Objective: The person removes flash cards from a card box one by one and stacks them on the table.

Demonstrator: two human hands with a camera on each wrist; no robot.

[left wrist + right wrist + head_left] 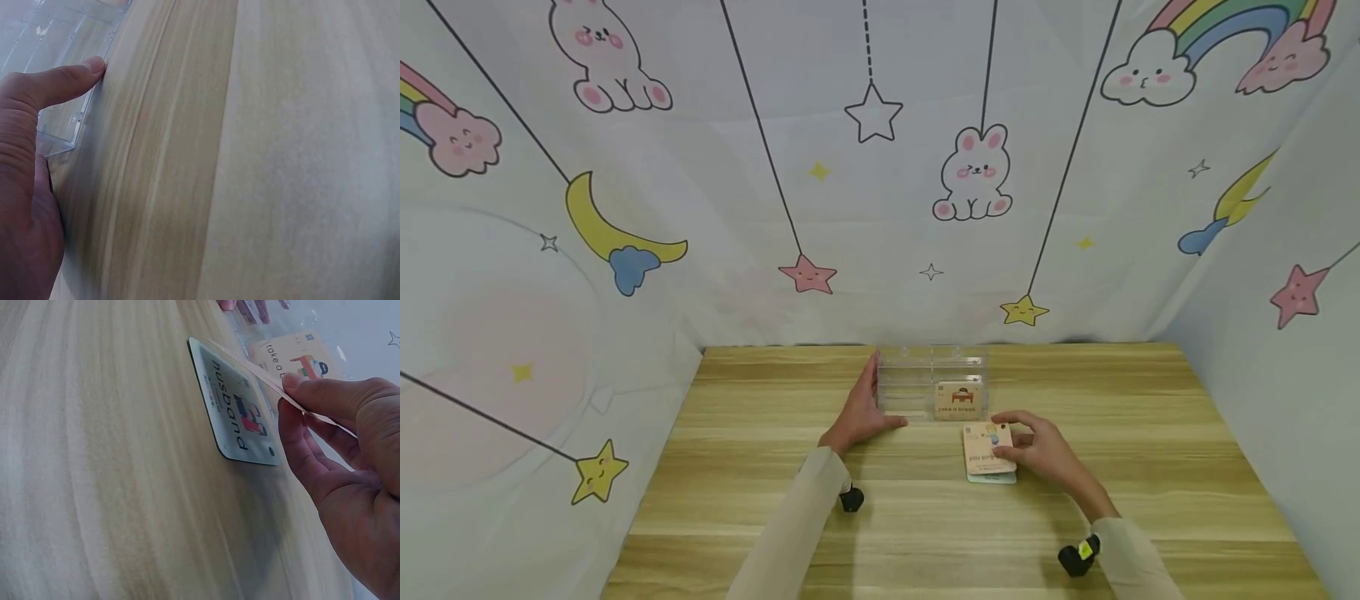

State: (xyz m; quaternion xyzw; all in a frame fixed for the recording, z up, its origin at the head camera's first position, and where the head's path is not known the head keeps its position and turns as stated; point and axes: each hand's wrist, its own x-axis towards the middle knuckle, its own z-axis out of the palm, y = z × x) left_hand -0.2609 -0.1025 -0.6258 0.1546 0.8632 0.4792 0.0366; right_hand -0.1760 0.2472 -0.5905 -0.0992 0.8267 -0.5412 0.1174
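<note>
A clear plastic rack [906, 390] with several tiers stands at the back of the table. My left hand [859, 418] lies against its left side with fingers straight and the thumb stretched across its lower front edge. In the rack's lower right part sits a peach card [957, 402] reading "take a break". My right hand [1043, 452] pinches another peach card [979, 454], lettered "play ping", by its right edge between thumb and fingers, just in front of the rack. Below that card is a pale green card [231, 412] reading "husband", mostly covered in the head view.
The wood-grain table [760, 417] is bounded by white cloth walls [880, 217] printed with rabbits, stars and rainbows. The back wall hangs right behind the rack. A black wrist camera [852, 500] sits on the left wrist and another [1078, 558] on the right.
</note>
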